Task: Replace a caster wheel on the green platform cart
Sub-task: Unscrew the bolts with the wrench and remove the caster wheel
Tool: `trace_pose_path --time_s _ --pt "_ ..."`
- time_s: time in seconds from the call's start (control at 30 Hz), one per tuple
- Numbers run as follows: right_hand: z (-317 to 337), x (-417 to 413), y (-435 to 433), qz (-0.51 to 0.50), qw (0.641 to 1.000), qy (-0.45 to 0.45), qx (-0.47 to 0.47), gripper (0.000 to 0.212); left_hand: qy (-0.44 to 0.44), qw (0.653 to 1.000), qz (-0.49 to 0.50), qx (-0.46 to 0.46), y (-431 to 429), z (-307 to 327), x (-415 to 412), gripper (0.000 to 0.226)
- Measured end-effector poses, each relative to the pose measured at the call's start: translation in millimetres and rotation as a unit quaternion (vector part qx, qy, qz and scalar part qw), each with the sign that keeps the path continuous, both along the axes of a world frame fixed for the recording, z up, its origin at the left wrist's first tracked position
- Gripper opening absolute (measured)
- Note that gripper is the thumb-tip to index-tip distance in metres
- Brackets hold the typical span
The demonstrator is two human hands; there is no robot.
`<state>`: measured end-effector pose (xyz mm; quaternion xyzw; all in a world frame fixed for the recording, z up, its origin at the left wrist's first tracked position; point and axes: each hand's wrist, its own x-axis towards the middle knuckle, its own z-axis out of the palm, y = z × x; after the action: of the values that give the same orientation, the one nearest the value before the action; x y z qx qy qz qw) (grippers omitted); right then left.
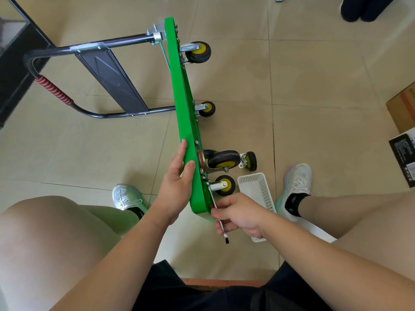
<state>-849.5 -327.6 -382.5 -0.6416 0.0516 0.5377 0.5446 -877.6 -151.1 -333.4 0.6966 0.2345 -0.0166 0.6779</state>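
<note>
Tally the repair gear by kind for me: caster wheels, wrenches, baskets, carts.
mounted caster wheels: 4
loose caster wheel, on the floor: 1
wrench, held in the right hand: 1
white basket: 1
green cart, tipped on its side: 1
Total: 8

A white plastic basket (268,194) lies on the tan tiled floor (314,86), near the bottom middle. A brown cardboard box (404,108) sits at the floor's right edge, a black box (403,156) just beside it. A dark cabinet (9,97) stands at the left edge.
</note>
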Motion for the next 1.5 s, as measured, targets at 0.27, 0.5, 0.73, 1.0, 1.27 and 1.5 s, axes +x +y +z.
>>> trace_pose_path --time_s 0.27,0.5,0.73,1.0,1.27,1.5 --pt "-1.6 10.6 10.4 -0.003 1.0 0.003 0.0 0.025 -0.003 1.0 0.007 0.001 0.0 -0.5 0.6 0.055" --pt "-41.5 9.2 18.5 0.029 0.992 -0.104 -0.07 0.04 -0.002 1.0 0.007 -0.005 3.6 -8.1 0.0 0.055" --pt "-73.9 17.8 19.4 0.027 0.982 -0.165 -0.083 0.041 -0.006 1.0 0.011 -0.013 3.4 -10.0 0.3 0.055" --pt "-56.4 28.0 7.2 0.081 0.969 -0.212 -0.095 0.037 -0.008 1.0 0.01 -0.01 1.5 -5.8 1.6 0.056" --pt "-12.2 9.4 -15.9 0.07 0.996 -0.061 0.001 0.016 -0.006 1.0 0.005 -0.006 0.3 -1.8 0.5 0.054" --pt "-2.6 7.9 -8.0 0.064 0.997 -0.048 -0.004 0.013 -0.003 1.0 0.001 -0.008 1.0 -0.9 -0.1 0.055"
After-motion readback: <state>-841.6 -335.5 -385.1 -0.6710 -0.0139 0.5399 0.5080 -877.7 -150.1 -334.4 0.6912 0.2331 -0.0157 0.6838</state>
